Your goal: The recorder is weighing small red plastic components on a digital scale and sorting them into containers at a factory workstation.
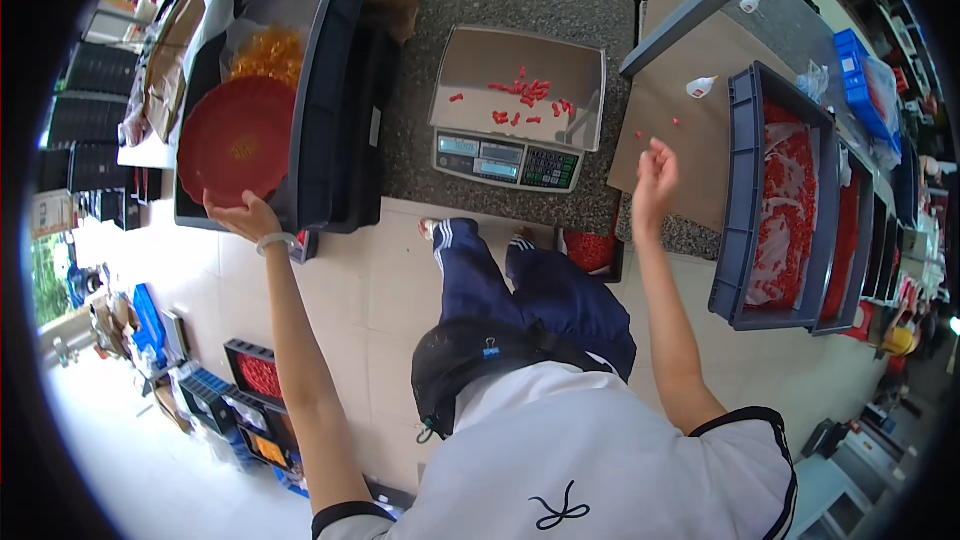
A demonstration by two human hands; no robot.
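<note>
At the left, my left hand (243,218) grips the near rim of a round red dish (215,130) with a scalloped edge. The dish is tilted over a dark grey crate (335,50), and a few small yellowish bits show at its middle. Behind it, translucent orange pieces (270,52) lie on the crate's clear lining. My right hand (655,180) is raised near the cardboard sheet (655,80), its fingers bent together; whatever they hold, if anything, is too small to make out. Small red pieces (533,92) are scattered on the steel pan of a digital scale (485,161).
A grey crate (740,200) of red pieces in clear plastic stands at the right. White dropper bottles (701,88) lie on the cardboard. A slanted grey metal bar (710,5) crosses the bench at the upper right. Below the bench sits a container of red pieces (588,250).
</note>
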